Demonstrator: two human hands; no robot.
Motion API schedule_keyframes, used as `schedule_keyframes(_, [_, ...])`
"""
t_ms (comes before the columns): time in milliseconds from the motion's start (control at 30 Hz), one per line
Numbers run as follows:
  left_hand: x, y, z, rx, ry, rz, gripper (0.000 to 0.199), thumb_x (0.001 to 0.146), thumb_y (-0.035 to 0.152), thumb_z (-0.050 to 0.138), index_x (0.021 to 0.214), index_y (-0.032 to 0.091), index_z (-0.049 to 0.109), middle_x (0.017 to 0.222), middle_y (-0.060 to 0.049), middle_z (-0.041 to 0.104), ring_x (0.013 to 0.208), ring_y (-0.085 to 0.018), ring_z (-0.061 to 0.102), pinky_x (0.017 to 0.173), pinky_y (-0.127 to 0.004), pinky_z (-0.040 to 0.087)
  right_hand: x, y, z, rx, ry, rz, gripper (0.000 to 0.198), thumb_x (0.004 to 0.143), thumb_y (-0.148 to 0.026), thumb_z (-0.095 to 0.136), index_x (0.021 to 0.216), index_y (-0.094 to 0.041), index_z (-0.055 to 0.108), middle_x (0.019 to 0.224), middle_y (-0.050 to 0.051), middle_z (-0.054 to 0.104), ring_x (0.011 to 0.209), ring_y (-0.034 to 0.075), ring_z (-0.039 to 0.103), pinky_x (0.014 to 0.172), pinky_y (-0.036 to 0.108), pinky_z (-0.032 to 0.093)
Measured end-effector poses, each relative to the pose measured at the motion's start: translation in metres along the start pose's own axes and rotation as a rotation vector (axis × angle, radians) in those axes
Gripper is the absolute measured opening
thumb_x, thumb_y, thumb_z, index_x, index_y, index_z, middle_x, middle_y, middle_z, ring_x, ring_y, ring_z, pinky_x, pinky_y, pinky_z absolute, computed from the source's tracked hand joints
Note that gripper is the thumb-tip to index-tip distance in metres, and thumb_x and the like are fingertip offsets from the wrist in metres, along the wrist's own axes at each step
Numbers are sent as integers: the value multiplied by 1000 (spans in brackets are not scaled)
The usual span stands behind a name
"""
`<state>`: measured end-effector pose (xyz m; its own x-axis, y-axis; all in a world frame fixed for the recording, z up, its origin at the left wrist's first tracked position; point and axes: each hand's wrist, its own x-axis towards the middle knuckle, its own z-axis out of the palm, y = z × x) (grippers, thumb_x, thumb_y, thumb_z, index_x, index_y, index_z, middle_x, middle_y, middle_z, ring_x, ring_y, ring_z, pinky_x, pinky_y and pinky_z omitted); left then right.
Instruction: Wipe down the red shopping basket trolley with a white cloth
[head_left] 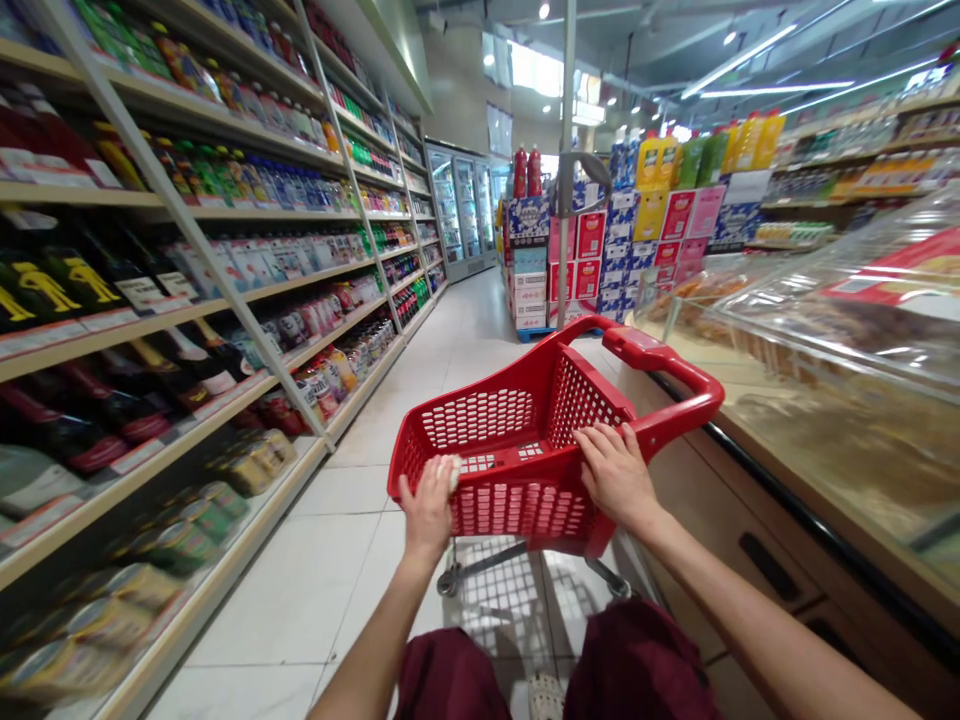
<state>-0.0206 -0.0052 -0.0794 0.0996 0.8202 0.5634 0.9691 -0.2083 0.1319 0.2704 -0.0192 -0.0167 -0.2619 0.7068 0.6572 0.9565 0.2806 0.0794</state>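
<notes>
A red plastic shopping cart (501, 505) with a perforated basket stands sideways in front of my knees. My left hand (430, 505) is at the near rim by the basket's left end. Its fingers are closed over a small crumpled white cloth (455, 472), mostly hidden by them, and press it to the rim. Farther right, my right hand (616, 474) grips the same rim beside the cart's handle (694, 392), fingers hooked over the edge. The visible parts of the basket floor hold no goods. Beneath it show the grey frame legs and casters (448, 581).
Shelves (247, 295) of bottles and cans line the left side. A glass-topped counter (757, 400) with packaged food runs along the right. Ahead, a metal pole (568, 110) rises before stacked drink cartons (611, 250). Glass-door fridges (465, 205) stand at the back.
</notes>
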Motion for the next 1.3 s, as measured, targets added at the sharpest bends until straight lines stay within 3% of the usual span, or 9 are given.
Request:
schedule_keyframes(133, [-6,-17,-5,56,75,-235,48,76,8,31,122,17,43,125,-14,48,116,-23,43,100,-59,12,0,-8,1,-11,-1,31,37,77,-19,44,111,-12,55,110,9,58,108,25,41,101,45,16])
schedule_keyframes(300, [8,46,3,-18,-26,98,54,74,5,31,125,20,39,129,-8,44,122,-19,36,103,-51,13,3,-1,-2,-33,-36,-15,37,77,-20,44,111,-12,55,112,9,57,108,24,42,100,44,16])
schedule_keyframes(367, [8,47,3,-34,-55,147,55,74,4,30,126,21,37,130,-8,44,122,-19,35,104,-51,12,5,15,-7,-64,-42,-40,36,78,-21,43,110,-13,55,113,9,58,107,24,43,99,44,17])
schedule_keyframes(600, [-9,-25,-9,39,44,-387,50,76,10,31,126,17,37,128,-16,44,117,-24,41,98,-60,16,7,47,-17,-148,8,58,37,75,-20,45,109,-12,55,112,10,58,109,26,42,99,48,13])
schedule_keyframes(833, [11,50,4,-42,-61,129,54,74,4,31,125,21,39,129,-8,44,122,-19,35,103,-50,16,4,45,-16,-127,29,56,38,73,-17,44,110,-13,55,114,9,57,110,25,42,100,47,13])
schedule_keyframes(933, [4,24,-1,-16,-49,46,52,74,5,30,123,21,41,128,-9,46,120,-20,38,102,-53,13,2,49,-17,-111,40,48,39,74,-18,43,110,-14,55,114,9,57,111,25,41,100,47,13])
schedule_keyframes(1033, [-3,-10,-6,34,39,-226,52,74,7,31,123,20,40,127,-12,46,117,-22,42,100,-57,14,1,45,-18,-98,51,72,39,74,-19,43,110,-13,55,114,9,57,110,26,42,100,47,12])
schedule_keyframes(1100, [-1,-5,-5,35,63,-293,51,74,7,31,123,19,41,127,-13,47,117,-23,42,100,-57,16,1,40,-18,-98,54,86,39,74,-20,43,111,-13,54,114,10,57,110,26,41,100,48,11])
schedule_keyframes(1300, [19,64,2,-72,-101,152,57,72,1,30,124,22,39,129,-8,44,121,-18,36,103,-53,15,1,43,-19,-107,14,59,40,75,-19,43,112,-13,53,116,9,56,111,25,41,101,48,12])
